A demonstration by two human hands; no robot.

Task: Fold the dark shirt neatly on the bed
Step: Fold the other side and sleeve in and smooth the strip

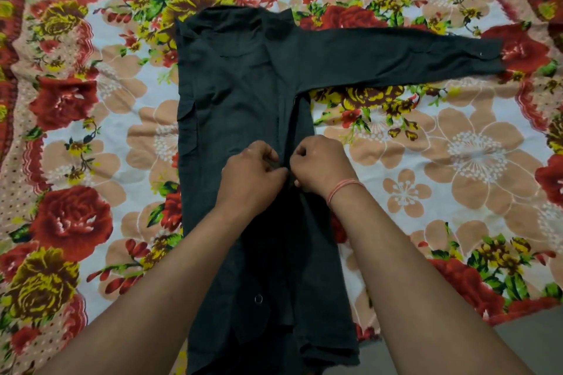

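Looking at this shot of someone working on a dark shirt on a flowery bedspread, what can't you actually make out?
Head view only:
- Where the left hand and right hand pinch the dark shirt: curled fingers hide whether a button is being fastened.
- The shirt's hem: cut off by the bottom edge.
- The shirt's left-side sleeve: seemingly folded in; its lie is unclear, dark on dark.
- The bedspread beneath the shirt and forearms: covered.

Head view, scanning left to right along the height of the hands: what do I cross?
Floral bedsheet → folded left edge of dark shirt → left hand → shirt's front placket → right hand → bedsheet again.
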